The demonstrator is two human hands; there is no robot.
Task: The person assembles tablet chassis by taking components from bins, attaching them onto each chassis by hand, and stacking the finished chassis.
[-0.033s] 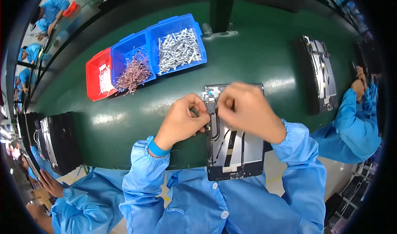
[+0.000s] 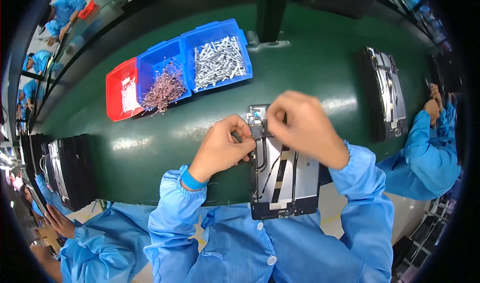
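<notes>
An opened tablet (image 2: 306,188) lies in front of me, its inside up, with a silvery panel, black ribbon cables and a small board at the far end. My left hand (image 2: 222,145) is at its upper left edge, thumb and forefinger pinched together; what sits between the tips is too small to make out. My right hand (image 2: 305,125) hovers over the tablet's upper right part, slightly blurred, its fingers curled into a pinch. Whatever it holds is hidden. It covers the tablet's far right corner.
Beyond my left hand stand a red bin (image 2: 114,95) of white strips, a blue bin (image 2: 145,65) of thin pinkish wired parts and another blue bin (image 2: 212,30) of silvery pieces. Stacked tablets (image 2: 387,93) stand right; another stack (image 2: 75,168) stands left. Co-workers sit on both sides.
My right hand has lifted slightly away from the board, up and to the right. The left hand keeps its place at the tablet's edge. The whole view has shifted a little.
</notes>
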